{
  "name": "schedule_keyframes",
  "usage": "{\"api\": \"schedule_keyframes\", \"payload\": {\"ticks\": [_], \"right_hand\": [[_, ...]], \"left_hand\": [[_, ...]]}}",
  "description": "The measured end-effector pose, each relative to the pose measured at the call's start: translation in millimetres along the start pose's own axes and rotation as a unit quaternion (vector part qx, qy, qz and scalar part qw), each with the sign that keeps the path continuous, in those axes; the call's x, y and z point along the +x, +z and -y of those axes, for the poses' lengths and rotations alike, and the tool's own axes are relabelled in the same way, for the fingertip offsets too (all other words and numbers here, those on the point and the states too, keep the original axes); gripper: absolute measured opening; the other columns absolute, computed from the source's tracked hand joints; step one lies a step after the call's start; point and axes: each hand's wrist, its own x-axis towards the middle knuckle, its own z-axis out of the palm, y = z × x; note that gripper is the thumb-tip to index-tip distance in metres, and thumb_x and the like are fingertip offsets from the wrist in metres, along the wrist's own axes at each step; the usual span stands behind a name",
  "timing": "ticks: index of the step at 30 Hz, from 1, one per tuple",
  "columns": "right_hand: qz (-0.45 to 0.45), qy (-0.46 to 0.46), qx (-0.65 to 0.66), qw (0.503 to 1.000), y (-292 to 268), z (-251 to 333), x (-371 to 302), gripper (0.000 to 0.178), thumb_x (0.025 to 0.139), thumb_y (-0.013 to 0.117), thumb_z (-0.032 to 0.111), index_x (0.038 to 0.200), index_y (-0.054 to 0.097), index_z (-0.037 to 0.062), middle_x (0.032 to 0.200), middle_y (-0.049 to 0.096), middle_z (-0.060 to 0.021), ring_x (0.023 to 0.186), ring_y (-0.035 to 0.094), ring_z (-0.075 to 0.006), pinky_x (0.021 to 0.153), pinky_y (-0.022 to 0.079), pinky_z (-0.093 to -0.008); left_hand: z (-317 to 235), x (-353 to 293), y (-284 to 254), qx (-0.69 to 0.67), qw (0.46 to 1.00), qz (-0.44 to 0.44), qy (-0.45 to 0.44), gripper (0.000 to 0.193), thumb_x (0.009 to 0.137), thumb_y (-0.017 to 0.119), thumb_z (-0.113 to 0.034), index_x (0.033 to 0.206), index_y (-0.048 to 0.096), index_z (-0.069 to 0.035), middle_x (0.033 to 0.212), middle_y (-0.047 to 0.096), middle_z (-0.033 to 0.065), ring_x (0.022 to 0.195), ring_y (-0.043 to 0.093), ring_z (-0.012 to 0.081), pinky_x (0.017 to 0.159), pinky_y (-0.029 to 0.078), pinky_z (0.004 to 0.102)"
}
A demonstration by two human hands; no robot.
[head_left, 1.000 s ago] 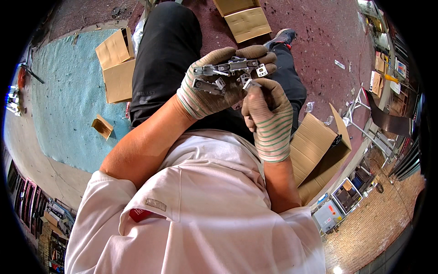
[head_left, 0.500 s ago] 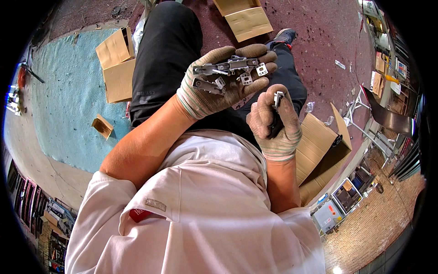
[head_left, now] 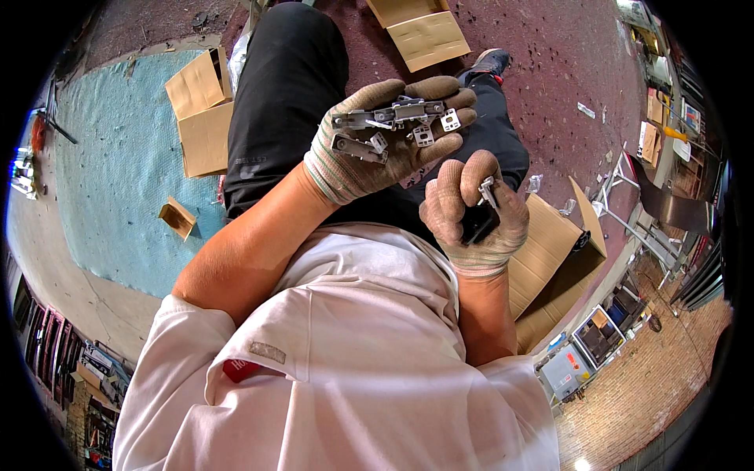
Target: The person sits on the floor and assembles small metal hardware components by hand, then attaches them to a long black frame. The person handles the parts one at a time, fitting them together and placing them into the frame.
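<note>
My left hand [head_left: 375,154], in a knitted work glove with a grey-brown palm, is held palm up with fingers stretched out. Across it lie long grey metal fittings [head_left: 402,112], a shorter grey metal fitting [head_left: 358,147] near the wrist, and small pale metal plates with holes [head_left: 449,120] by the fingers. To its right and a little nearer, my gloved right hand [head_left: 475,212] is curled, apart from the left. Thumb and forefinger pinch a small silvery metal fitting [head_left: 488,191]. A black piece [head_left: 479,225] sits in the same palm, partly hidden by the fingers.
An opened cardboard box [head_left: 550,251] stands by my right forearm. Other cartons lie at the far side [head_left: 428,39] and on the blue-green mat [head_left: 126,173] to the left. Metal frames [head_left: 640,228] and long dark profiles line the right edge.
My right hand has turned and its fingers have shifted, so the silvery fitting now tilts and more of the black piece shows. The left hand and its fittings have stayed still.
</note>
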Motion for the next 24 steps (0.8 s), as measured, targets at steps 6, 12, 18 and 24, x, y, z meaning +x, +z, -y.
{"api": "schedule_keyframes", "payload": {"ticks": [6,12,18,24], "right_hand": [[0.000,0.000,0.041,0.999,-2,1,-2,0.035,0.101,0.055,0.033,0.087,0.047,0.0027,0.079,0.052,-0.0193,0.062,0.052,-0.0184,0.052,0.045,-0.0269],[-0.004,-0.033,0.110,0.993,5,1,2,0.034,0.102,0.055,0.032,0.088,0.046,0.0025,0.088,0.053,-0.0221,0.068,0.054,-0.0200,0.050,0.047,-0.0264],[0.037,-0.048,0.153,0.986,1,4,6,0.029,0.099,0.058,0.028,0.090,0.047,0.0015,0.097,0.057,-0.0236,0.079,0.058,-0.0227,0.054,0.051,-0.0278],[0.033,-0.052,0.168,0.984,1,8,5,0.030,0.097,0.059,0.023,0.115,0.057,-0.0010,0.111,0.061,-0.0233,0.088,0.061,-0.0248,0.060,0.054,-0.0303]], "left_hand": [[1,0,9,0.089,0.993,-0.081,0.006,0.062,0.105,0.040,-0.029,0.153,0.025,0.008,0.156,0.034,0.0249,0.147,0.034,0.0363,0.120,0.032,0.0491],[5,2,2,-0.039,0.997,0.062,-0.015,0.062,0.105,0.040,-0.029,0.153,0.025,0.008,0.155,0.037,0.0251,0.146,0.035,0.0356,0.120,0.032,0.0493],[0,2,8,0.190,0.980,0.053,-0.032,0.051,0.104,0.046,-0.037,0.150,0.040,-0.016,0.157,0.039,0.0010,0.144,0.037,0.0152,0.115,0.036,0.0361],[-1,2,12,0.218,0.971,-0.094,-0.037,0.053,0.105,0.041,-0.034,0.154,0.037,-0.014,0.161,0.036,0.0014,0.148,0.033,0.0130,0.118,0.034,0.0344]]}}
